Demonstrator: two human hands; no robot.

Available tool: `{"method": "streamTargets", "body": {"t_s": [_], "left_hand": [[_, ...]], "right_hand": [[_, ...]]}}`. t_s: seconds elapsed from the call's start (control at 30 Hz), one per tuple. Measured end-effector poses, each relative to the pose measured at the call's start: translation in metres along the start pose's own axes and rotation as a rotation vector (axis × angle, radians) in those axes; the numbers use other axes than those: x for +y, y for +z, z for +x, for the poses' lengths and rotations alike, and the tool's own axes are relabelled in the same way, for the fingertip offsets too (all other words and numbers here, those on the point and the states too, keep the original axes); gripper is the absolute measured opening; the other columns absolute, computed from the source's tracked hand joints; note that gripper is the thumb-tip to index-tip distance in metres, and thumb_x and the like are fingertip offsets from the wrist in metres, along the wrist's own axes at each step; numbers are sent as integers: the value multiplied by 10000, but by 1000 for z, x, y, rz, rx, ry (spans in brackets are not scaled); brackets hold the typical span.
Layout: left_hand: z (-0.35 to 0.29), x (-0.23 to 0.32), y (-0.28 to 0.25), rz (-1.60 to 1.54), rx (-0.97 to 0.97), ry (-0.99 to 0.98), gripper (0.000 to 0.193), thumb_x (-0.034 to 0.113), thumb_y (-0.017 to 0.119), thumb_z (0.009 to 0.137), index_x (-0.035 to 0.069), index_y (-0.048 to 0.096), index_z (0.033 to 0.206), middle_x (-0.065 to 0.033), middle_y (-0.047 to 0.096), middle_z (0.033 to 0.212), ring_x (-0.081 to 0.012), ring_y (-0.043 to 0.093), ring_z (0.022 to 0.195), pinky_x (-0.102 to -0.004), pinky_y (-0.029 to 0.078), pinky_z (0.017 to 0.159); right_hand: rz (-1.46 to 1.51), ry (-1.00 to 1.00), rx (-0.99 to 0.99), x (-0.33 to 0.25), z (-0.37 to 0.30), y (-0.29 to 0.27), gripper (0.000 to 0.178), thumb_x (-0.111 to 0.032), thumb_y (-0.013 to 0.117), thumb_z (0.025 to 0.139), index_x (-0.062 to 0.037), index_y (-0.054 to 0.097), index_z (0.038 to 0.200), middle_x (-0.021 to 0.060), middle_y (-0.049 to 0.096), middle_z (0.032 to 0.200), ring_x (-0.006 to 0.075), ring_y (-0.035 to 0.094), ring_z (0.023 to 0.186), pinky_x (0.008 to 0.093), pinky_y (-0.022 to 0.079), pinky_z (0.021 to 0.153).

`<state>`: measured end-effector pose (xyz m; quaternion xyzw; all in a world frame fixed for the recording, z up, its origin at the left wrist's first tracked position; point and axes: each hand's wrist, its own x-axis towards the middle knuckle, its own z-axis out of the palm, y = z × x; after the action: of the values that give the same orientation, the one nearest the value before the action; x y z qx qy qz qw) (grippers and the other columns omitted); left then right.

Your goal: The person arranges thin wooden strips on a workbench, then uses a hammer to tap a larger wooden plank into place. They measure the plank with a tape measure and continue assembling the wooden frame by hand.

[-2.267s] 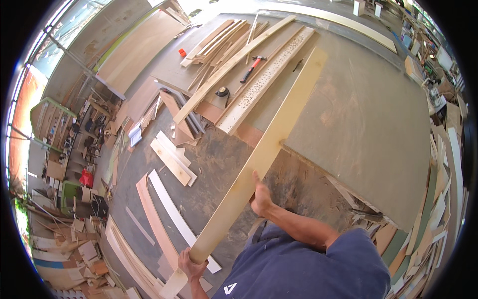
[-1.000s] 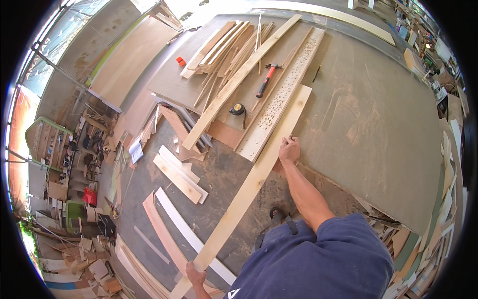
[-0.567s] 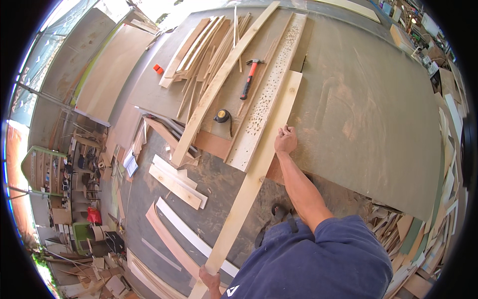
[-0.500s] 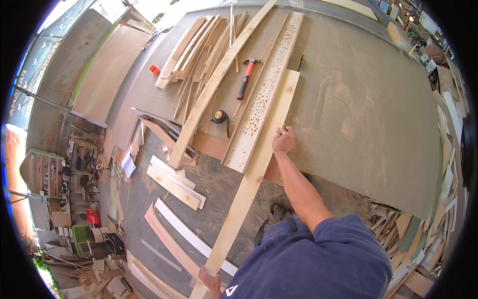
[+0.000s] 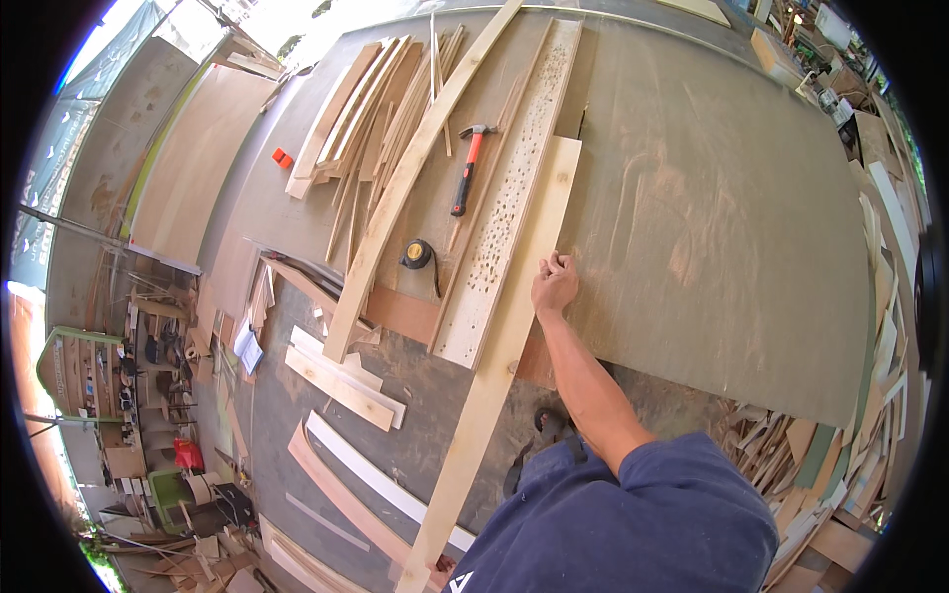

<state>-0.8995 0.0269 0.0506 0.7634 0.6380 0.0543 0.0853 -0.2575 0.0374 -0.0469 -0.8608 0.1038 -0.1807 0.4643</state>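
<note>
A long pale wooden board runs from the worktable down to the lower edge of the view. My left hand, at its near end, is closed around the right edge and partly hidden by the board. Farther up, my right hand has its fingers curled and pinches the same edge. Beside the board, on its left, lies a pale strip dotted with dark spots. Past that strip are a claw hammer with a red and black handle and a black and yellow tape measure.
Another long board lies slanted across the worktable, overhanging its near edge. Thin wood strips are heaped at the far left, near a small orange object. Offcuts lie on the floor; scrap wood is piled at right.
My view has shifted slightly. My left hand has moved toward the board's right edge, and less of it shows. My right hand stays at about the same part of the board.
</note>
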Motion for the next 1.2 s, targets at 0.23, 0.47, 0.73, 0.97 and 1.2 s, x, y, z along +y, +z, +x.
{"method": "streamTargets", "body": {"t_s": [0.23,0.47,0.73,0.97,1.2], "left_hand": [[14,23,13,-56,-24,8,694,82,749,680,-11,490,1318,-204,566,1244,-402,495,1232,-488,413,1052],[28,50,33,-159,-39,-5,673,83,735,703,-15,490,1322,-205,564,1254,-394,498,1229,-480,419,1047],[54,105,72,-557,-79,-149,650,86,720,729,-20,489,1327,-205,562,1267,-386,502,1227,-470,426,1040],[66,132,102,-1201,-192,-451,629,88,706,752,-25,489,1332,-206,560,1277,-378,505,1225,-461,432,1035],[57,116,111,-1458,-180,-629,609,90,692,775,-29,488,1336,-206,558,1288,-371,508,1222,-453,438,1029]], "right_hand": [[49,5,49,-5,18,7,74,-36,711,859,10,677,813,104,595,787,279,638,699,406,491,641],[120,113,-84,-10,44,12,55,69,628,801,45,641,849,120,618,918,292,698,857,379,533,757],[26,185,-43,-6,88,37,88,-37,696,810,4,623,837,135,680,906,305,692,862,399,525,777],[-111,-6,-136,-1,100,25,314,-158,684,868,-2,670,1140,182,653,1033,344,670,944,392,527,821],[174,181,-102,-2,8,3,142,-16,639,877,41,672,1003,204,644,982,320,682,878,402,534,786]]}}
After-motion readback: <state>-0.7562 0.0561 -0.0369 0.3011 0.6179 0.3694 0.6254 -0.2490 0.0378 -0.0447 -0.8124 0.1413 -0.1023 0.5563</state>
